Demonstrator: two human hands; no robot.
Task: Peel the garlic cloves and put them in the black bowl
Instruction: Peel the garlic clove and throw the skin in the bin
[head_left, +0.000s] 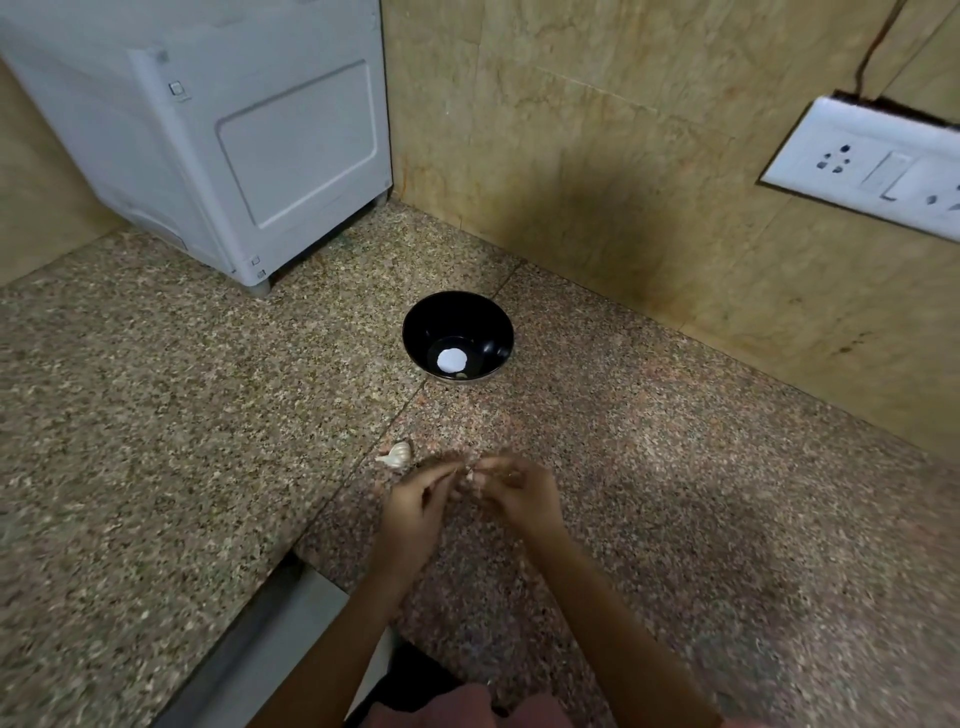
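Note:
A black bowl (458, 335) stands on the speckled granite counter (675, 493) near the back wall; a bright reflection and one small pale piece show at its bottom. A whitish garlic bulb (396, 454) lies on the counter just left of my hands. My left hand (418, 506) and my right hand (511, 491) meet over the counter in front of the bowl. Between their fingertips they pinch a small pale garlic clove (470, 475), which the fingers mostly hide.
A grey-white appliance (234, 140) stands at the back left corner. Beige tiled wall runs along the back right, with a white switch and socket plate (872, 166). The counter's front edge drops away at the lower left, where a metal strip (270, 639) shows.

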